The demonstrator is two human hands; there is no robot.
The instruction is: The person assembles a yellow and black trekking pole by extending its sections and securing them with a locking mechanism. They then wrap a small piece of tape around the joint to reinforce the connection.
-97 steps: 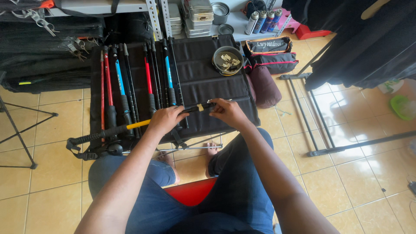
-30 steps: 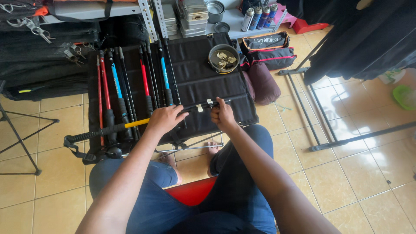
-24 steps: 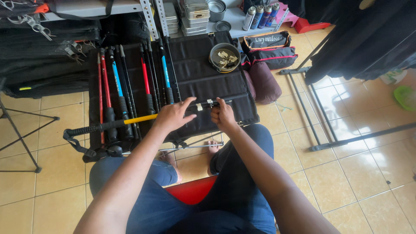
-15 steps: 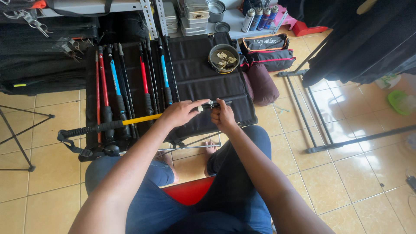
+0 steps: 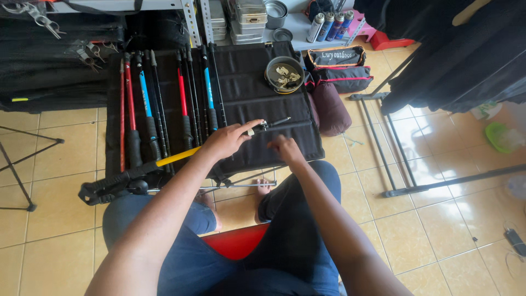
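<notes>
My left hand (image 5: 226,141) is closed around a trekking pole (image 5: 174,157) with a yellow section, its index finger stretched along the shaft. The pole's black handle (image 5: 107,189) lies low at the left, and its thin metal tip (image 5: 274,122) points right over a black mat (image 5: 257,104). My right hand (image 5: 285,148) hovers just below the tip, apart from the pole, with its back toward me and fingers curled under. Whether it holds anything is hidden.
Several red and blue trekking poles (image 5: 143,109) lie side by side on the mat. A round tin of small parts (image 5: 284,75) sits at its far right. Black bags (image 5: 335,57), a maroon pouch (image 5: 332,111), spray cans (image 5: 324,24) and a clothes rack base (image 5: 383,148) stand to the right.
My right hand has let go of the pole's tip end and dropped toward me. My left hand slid along the shaft toward the tip.
</notes>
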